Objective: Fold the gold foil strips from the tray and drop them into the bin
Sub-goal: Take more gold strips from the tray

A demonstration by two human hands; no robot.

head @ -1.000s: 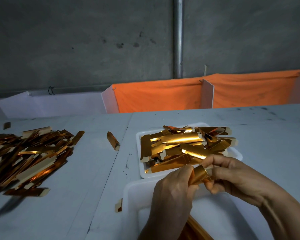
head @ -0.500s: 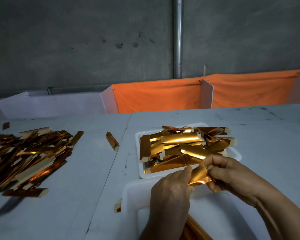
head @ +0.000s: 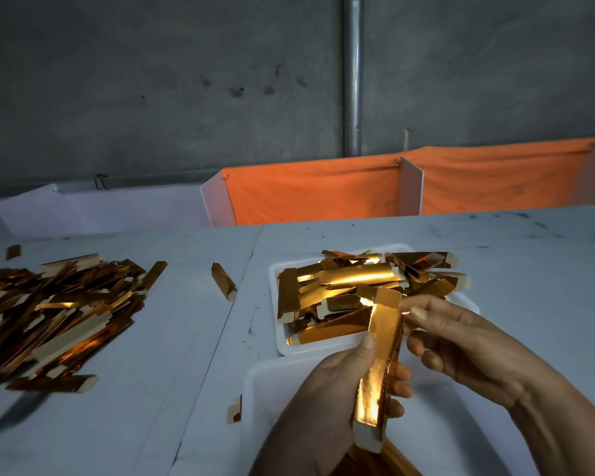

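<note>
Over the bin (head: 265, 400), at 6 o'clock of the tray (head: 278, 341), left hand (head: 327, 407) grips the strip (head: 375, 369); right hand (head: 468, 341) pinches its top: crease firmly before dropping.

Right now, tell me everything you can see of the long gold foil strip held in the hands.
The long gold foil strip is a narrow, shiny, metallic-looking piece, creased lengthwise into a channel shape, with a pale cardboard-coloured tab at its near end. It stands steeply, the far end over the white tray of strips, the near end over the white bin. The left hand grips its lower half; the right hand touches its upper edge with thumb and fingertips.
</note>
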